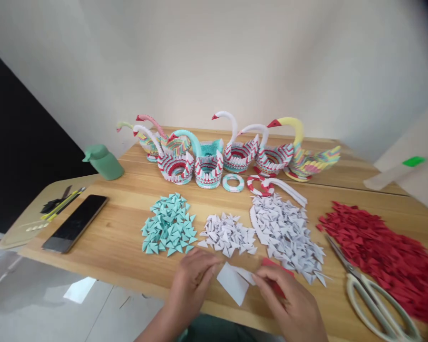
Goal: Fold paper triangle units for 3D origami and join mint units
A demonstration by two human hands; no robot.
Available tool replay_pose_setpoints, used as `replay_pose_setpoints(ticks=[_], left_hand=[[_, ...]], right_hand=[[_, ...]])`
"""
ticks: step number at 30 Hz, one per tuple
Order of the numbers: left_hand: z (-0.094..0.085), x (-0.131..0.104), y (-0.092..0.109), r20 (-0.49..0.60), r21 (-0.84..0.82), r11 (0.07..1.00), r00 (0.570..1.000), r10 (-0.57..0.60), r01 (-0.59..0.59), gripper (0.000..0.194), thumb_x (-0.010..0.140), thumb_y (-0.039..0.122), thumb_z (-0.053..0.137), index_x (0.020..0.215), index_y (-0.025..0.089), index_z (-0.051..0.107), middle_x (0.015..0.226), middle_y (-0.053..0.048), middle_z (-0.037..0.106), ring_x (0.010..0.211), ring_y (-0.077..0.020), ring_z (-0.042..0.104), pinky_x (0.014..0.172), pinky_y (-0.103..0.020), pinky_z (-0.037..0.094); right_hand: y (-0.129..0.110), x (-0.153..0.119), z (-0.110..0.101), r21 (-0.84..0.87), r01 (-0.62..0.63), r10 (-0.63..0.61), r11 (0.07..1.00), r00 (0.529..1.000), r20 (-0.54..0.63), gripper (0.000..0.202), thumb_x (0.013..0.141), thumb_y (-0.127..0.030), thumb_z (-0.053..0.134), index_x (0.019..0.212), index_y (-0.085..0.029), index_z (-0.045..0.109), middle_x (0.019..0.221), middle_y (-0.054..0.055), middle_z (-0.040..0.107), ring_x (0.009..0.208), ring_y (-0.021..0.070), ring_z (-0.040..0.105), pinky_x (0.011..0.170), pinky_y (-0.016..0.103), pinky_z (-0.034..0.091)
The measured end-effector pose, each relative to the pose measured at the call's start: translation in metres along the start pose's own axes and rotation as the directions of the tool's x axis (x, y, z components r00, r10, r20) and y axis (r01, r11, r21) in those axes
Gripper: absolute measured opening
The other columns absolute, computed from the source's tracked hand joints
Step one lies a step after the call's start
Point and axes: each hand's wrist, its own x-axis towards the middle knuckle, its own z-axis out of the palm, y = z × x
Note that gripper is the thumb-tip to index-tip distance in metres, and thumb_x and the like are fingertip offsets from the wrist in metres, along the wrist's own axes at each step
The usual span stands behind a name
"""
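Closest to the camera, both bare hands reach over the table's front edge, and I watch them from my end of the feed. On my right hand [288,297], thumb and forefinger come together on the tip of a narrow white paper slip [245,274]. On my left hand [194,275], the thumb and forefinger curl close to each other beside the white paper sheet [232,286]; I cannot tell whether they grip anything. That sheet lies between my two hands, near the table [128,228] edge, its upper side meeting the slip. Red paper [267,261] shows partly behind my right hand. Just beyond my fingers sits a small heap of white folded pieces [230,235], with scissors [369,294] off to the right.
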Motion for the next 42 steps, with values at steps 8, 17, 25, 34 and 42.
replay_pose_setpoints(ticks=[8, 17, 25, 34, 42], left_hand=[[0.006, 0.021, 0.017, 0.168, -0.251, 0.935, 0.963, -0.212, 0.250, 0.027, 0.075, 0.039, 0.071, 0.092, 0.017, 0.072, 0.076, -0.005, 0.072, 0.065, -0.0156, 0.058, 0.062, -0.026, 0.047], [0.015, 0.028, 0.014, 0.258, -0.570, 0.592, 0.808, -0.530, 0.570, 0.040, 0.066, 0.049, 0.075, 0.058, 0.014, 0.056, 0.048, 0.002, 0.056, 0.045, -0.0074, 0.045, 0.047, -0.018, 0.033], [0.014, 0.020, 0.025, 0.357, -0.522, 0.723, 0.886, -0.296, 0.453, 0.046, 0.079, 0.060, 0.059, 0.076, 0.014, 0.066, 0.069, -0.005, 0.065, 0.062, -0.0132, 0.052, 0.059, -0.024, 0.040], [0.023, 0.012, 0.015, 0.233, -0.494, 0.732, 0.883, -0.409, 0.469, 0.040, 0.072, 0.048, 0.072, 0.094, 0.015, 0.067, 0.081, -0.007, 0.067, 0.073, -0.0171, 0.058, 0.066, -0.026, 0.044], [0.029, 0.015, 0.016, 0.240, -0.568, 0.647, 0.854, -0.461, 0.509, 0.030, 0.071, 0.039, 0.074, 0.083, 0.014, 0.064, 0.069, -0.003, 0.068, 0.063, -0.0134, 0.058, 0.060, -0.023, 0.043]], right_hand=[[-0.026, 0.033, -0.004, 0.210, -0.114, 0.090, 0.971, 0.989, 0.118, 0.017, 0.090, -0.028, 0.053, 0.085, -0.024, 0.068, 0.077, 0.000, 0.071, 0.068, 0.0152, 0.067, 0.060, 0.021, 0.053], [-0.012, 0.021, -0.006, 0.185, -0.009, 0.024, 0.983, 0.997, -0.079, 0.020, 0.092, -0.021, 0.051, 0.104, -0.024, 0.067, 0.094, 0.005, 0.073, 0.081, 0.0179, 0.069, 0.071, 0.026, 0.057], [-0.020, 0.027, -0.001, 0.335, -0.009, 0.047, 0.942, 0.993, -0.108, 0.014, 0.089, -0.025, 0.058, 0.077, -0.021, 0.064, 0.073, 0.001, 0.068, 0.066, 0.0146, 0.064, 0.061, 0.023, 0.050], [-0.021, 0.017, 0.004, 0.415, -0.148, 0.181, 0.898, 0.983, -0.042, 0.015, 0.086, -0.025, 0.059, 0.073, -0.021, 0.062, 0.072, 0.001, 0.065, 0.068, 0.0148, 0.061, 0.060, 0.021, 0.049], [-0.028, 0.013, 0.015, 0.569, -0.392, 0.503, 0.722, 0.863, -0.043, 0.017, 0.079, -0.038, 0.068, 0.082, -0.021, 0.065, 0.077, 0.003, 0.066, 0.070, 0.0163, 0.063, 0.062, 0.023, 0.053]])
